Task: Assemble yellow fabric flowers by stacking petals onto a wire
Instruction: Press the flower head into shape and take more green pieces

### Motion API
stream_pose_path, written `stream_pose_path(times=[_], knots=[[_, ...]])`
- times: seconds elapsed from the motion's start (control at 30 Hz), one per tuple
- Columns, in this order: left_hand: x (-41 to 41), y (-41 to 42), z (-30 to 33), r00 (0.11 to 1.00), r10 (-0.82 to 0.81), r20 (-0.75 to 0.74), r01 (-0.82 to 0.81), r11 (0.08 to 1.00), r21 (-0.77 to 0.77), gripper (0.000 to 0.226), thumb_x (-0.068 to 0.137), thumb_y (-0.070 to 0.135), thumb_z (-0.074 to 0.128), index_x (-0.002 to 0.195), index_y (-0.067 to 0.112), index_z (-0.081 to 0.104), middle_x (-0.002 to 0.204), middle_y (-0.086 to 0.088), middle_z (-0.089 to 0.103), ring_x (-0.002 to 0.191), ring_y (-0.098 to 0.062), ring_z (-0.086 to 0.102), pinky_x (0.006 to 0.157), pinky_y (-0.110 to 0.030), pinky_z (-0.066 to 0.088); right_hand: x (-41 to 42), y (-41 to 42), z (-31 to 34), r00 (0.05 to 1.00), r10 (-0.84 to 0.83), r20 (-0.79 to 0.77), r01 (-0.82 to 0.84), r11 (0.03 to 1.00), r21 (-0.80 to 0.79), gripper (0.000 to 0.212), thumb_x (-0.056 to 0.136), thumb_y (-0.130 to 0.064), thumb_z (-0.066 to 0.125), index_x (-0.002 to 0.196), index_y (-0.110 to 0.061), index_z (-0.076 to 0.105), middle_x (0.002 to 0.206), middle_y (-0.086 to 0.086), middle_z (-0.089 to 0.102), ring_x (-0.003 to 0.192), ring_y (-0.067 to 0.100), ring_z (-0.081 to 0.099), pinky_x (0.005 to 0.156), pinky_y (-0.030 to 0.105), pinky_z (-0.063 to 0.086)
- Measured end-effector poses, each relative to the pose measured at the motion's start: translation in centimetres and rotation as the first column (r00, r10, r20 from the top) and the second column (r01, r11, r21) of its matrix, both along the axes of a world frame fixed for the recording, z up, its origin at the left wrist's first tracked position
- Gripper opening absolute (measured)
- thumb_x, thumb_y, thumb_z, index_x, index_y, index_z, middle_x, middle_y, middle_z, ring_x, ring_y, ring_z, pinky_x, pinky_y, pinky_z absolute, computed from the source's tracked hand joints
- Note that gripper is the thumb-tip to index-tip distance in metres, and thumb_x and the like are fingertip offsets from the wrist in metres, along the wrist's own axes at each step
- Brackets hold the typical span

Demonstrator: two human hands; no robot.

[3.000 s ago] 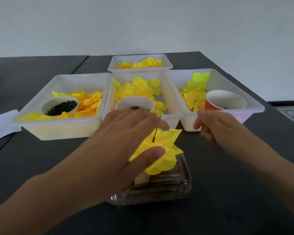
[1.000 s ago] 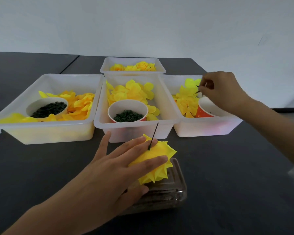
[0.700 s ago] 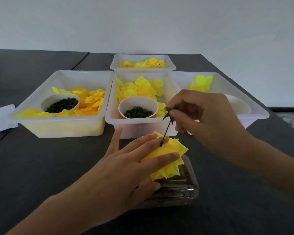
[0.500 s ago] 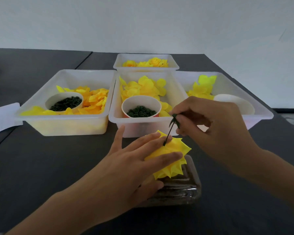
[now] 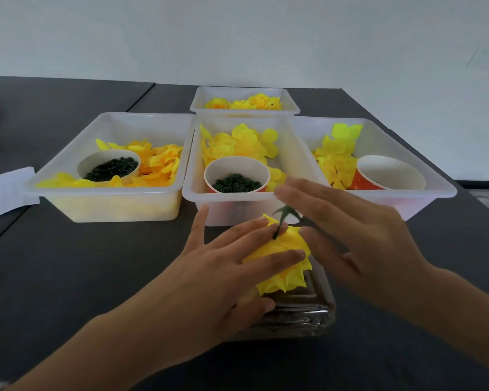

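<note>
the left hand (image 5: 220, 266) lies flat with straight fingers on the yellow flower (image 5: 283, 258), with the wire (image 5: 278, 228) sticking up between two fingers. the right hand (image 5: 347, 235), fingers spread, is just beside the flower and holds nothing. a green piece (image 5: 285, 211) sits on the wire top.

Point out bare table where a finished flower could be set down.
Bare dark table lies left of the left hand, before the left bin. Another patch lies far right. Crowded: the yellow flower, the right hand.
</note>
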State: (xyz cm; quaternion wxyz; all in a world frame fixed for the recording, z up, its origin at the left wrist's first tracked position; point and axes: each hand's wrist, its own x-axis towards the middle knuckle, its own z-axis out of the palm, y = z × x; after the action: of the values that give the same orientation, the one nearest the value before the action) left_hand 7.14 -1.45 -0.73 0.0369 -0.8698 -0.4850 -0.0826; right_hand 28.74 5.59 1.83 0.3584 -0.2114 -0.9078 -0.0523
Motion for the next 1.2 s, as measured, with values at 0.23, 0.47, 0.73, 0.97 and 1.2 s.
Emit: stream_pose_path(times=[0.23, 0.47, 0.73, 0.97, 1.2], knots=[[-0.1, -0.2, 0.0, 0.999, 0.009, -0.05, -0.009, 1.0, 0.009, 0.058, 0.095, 0.059, 0.031, 0.15, 0.051, 0.015, 0.159, 0.01, 0.026, 0.151, -0.01, 0.008, 0.109, -0.068, 0.006, -1.8, 0.9, 1.2, 0.948, -0.07, -0.309, -0.175, 0.698, -0.695, 0.004, 0.084, -0.022, 0.067, 0.087, -0.02, 0.068, 0.077, -0.001, 0.068, 0.072, 0.016, 0.064, 0.067, 0.035, 0.054], [0.3, -0.5, 0.4, 0.997, 0.027, -0.066, -0.025, 0.999, 0.028, 0.058, 0.095, 0.061, 0.029, 0.15, 0.052, 0.012, 0.163, 0.012, 0.013, 0.152, -0.014, 0.004, 0.106, -0.076, 0.001, -2.9, 1.2, 0.9, 0.985, -0.017, -0.171, -0.134, 0.544, -0.828, 0.011, 0.082, -0.007, 0.074, 0.074, -0.013, 0.068, 0.07, 0.005, 0.07, 0.067, 0.019, 0.065, 0.066, 0.032, 0.054], [0.0, -1.2, 1.0, 0.991, 0.064, -0.121, -0.062, 0.998, 0.02, 0.064, 0.089, 0.067, 0.03, 0.15, 0.054, 0.016, 0.159, -0.007, 0.03, 0.146, -0.03, 0.028, 0.101, -0.077, 0.01, -3.4, 2.2, 2.7, 0.998, 0.048, 0.039, 0.01, 0.503, -0.864, 0.009, 0.079, -0.008, 0.076, 0.073, -0.007, 0.069, 0.067, 0.004, 0.072, 0.061, 0.009, 0.066, 0.061, 0.023, 0.053], [-2.5, -1.0, 0.4, 0.913, -0.013, 0.407, 0.028, 0.999, -0.03, 0.044, 0.091, 0.063, 0.042, 0.135, 0.061, 0.042, 0.159, 0.019, 0.024, 0.15, -0.013, 0.014, 0.107, -0.072, 0.02, -3.3, 2.6, 2.5, 0.993, 0.059, 0.107, 0.064, 0.494, -0.867, 0.01, 0.078, -0.011, 0.078, 0.07, -0.01, 0.071, 0.065, 0.005, 0.071, 0.061, 0.013, 0.067, 0.061, 0.026, 0.057], [-3.0, -0.9, -0.1, 0.701, 0.215, 0.68, -0.105, 0.974, -0.199, 0.075, 0.071, 0.07, 0.064, 0.14, 0.054, 0.04, 0.147, 0.029, 0.038, 0.14, 0.001, 0.033, 0.114, -0.049, 0.03, -2.9, 1.3, 1.9, 0.999, -0.018, -0.05, -0.038, 0.422, -0.906, 0.009, 0.074, -0.009, 0.079, 0.067, -0.007, 0.072, 0.065, 0.005, 0.072, 0.06, 0.012, 0.067, 0.059, 0.021, 0.056]])
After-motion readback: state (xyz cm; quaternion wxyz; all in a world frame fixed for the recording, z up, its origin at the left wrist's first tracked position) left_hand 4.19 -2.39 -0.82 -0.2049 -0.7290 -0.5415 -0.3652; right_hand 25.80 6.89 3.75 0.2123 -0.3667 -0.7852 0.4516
